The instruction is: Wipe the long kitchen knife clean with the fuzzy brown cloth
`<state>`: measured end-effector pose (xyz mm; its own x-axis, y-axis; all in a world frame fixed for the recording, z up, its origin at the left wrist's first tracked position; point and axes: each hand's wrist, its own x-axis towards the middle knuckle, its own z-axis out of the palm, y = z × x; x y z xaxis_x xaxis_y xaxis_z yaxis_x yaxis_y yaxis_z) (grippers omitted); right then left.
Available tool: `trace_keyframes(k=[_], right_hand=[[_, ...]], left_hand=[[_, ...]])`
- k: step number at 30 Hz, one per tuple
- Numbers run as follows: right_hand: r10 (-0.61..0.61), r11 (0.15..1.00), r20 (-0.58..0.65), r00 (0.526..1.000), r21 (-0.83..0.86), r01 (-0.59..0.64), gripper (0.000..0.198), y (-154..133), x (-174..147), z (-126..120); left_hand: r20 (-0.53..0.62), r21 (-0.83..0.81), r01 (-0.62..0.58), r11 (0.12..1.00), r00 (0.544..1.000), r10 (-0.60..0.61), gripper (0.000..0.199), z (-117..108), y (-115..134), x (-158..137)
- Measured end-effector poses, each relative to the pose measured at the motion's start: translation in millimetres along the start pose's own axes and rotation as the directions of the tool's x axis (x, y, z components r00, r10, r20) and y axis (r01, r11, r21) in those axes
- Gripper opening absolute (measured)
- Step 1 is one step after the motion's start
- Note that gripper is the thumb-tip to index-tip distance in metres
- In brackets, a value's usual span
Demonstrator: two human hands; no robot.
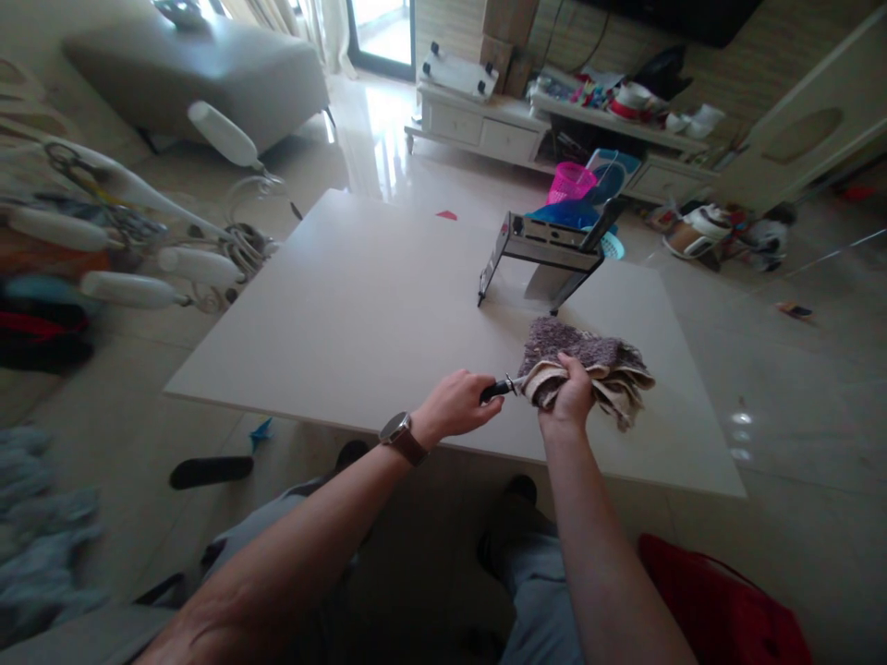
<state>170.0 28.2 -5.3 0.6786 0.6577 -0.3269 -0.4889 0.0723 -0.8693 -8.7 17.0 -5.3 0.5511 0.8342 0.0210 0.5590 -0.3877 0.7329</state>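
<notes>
My left hand, with a watch on its wrist, is closed around the black handle of a knife. The blade runs to the right into a folded brown and beige cloth, which hides most of it. Gripping that cloth, my right hand presses it around the blade with the thumb on top. Both hands are over the near right part of the white table. Just beyond the cloth stands a knife block with slots on top; a dark handle sticks up at its right end.
A small red piece lies near the table's far edge. Behind the block are a pink basket and a blue plastic item. On the left are white lamp-like parts with cables. A red bag rests on the floor at right.
</notes>
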Motion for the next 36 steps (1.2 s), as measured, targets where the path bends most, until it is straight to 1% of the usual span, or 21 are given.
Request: trace_keyframes(k=[2, 3, 6, 10, 12, 14, 16, 19, 21, 23, 25, 28, 33, 36], right_hand=[[0.029, 1.0, -0.056, 0.998, 0.013, -0.029, 0.022, -1.5, -0.9, 0.9], [0.054, 0.999, -0.053, 0.997, 0.004, -0.054, 0.022, -1.8, -3.2, 2.1], [0.11, 0.993, 0.036, 0.993, -0.05, -0.108, 0.023, 1.0, -15.5, 7.4], [0.145, 0.987, 0.117, 0.982, -0.081, -0.136, 0.027, 12.5, -33.9, 15.0], [0.137, 0.989, 0.136, 0.981, -0.075, -0.127, 0.027, 15.9, -37.8, 17.7], [0.103, 0.994, 0.14, 0.985, -0.052, -0.097, 0.028, 13.8, -35.6, 18.1], [0.063, 0.998, 0.124, 0.99, -0.018, -0.061, 0.027, 5.7, -27.0, 15.2], [0.031, 0.999, 0.043, 0.999, 0.022, -0.032, 0.019, -12.9, -7.3, 5.1], [0.051, 0.997, -0.041, 0.998, 0.068, -0.048, 0.013, -24.6, 4.9, -2.2], [0.06, 0.995, -0.071, 0.996, 0.08, -0.055, 0.009, -32.0, 12.5, -7.1], [0.079, 0.994, -0.068, 0.995, 0.079, -0.074, 0.008, -33.8, 14.7, -8.4], [0.118, 0.991, -0.032, 0.993, 0.066, -0.115, 0.01, -26.9, 9.4, -4.2], [0.168, 0.986, 0.075, 0.983, 0.013, -0.169, 0.016, -2.1, -13.7, 8.4], [0.164, 0.986, 0.146, 0.976, -0.015, -0.164, 0.022, 8.8, -26.2, 14.3]], left_hand=[[-0.008, 0.018, 0.0, 1.0, 1.0, 0.001, 0.023, -1.0, -0.7, -0.4], [-0.015, 0.029, 0.005, 1.0, 1.0, -0.004, 0.023, -1.6, -1.4, -0.6], [-0.044, 0.045, 0.032, 0.998, 0.999, -0.03, 0.025, -3.1, -4.1, -1.2], [-0.081, -0.005, 0.046, 0.999, 0.996, -0.046, 0.025, -3.8, -7.1, -1.7], [-0.092, -0.027, 0.038, 0.999, 0.995, -0.041, 0.026, -5.4, -7.8, -1.6], [-0.097, -0.029, 0.029, 0.999, 0.995, -0.032, 0.028, -9.0, -8.0, -1.5], [-0.082, -0.016, 0.017, 1.0, 0.996, -0.018, 0.032, -14.2, -7.7, -2.0], [-0.03, 0.04, -0.012, 0.999, 0.999, 0.013, 0.039, -21.5, -7.5, -4.2], [0.0, 0.091, -0.033, 0.995, 0.999, 0.033, 0.043, -24.0, -8.1, -6.0], [0.015, 0.133, -0.042, 0.99, 0.999, 0.04, 0.044, -24.2, -9.2, -7.3], [0.017, 0.157, -0.032, 0.987, 0.999, 0.03, 0.044, -23.0, -10.7, -7.7], [0.004, 0.163, -0.013, 0.987, 1.0, 0.012, 0.045, -20.9, -13.3, -6.7], [-0.051, 0.111, 0.004, 0.994, 0.999, 0.002, 0.044, -18.4, -16.3, -4.2], [-0.09, 0.075, 0.013, 0.997, 0.996, -0.007, 0.043, -18.0, -15.4, -3.2]])
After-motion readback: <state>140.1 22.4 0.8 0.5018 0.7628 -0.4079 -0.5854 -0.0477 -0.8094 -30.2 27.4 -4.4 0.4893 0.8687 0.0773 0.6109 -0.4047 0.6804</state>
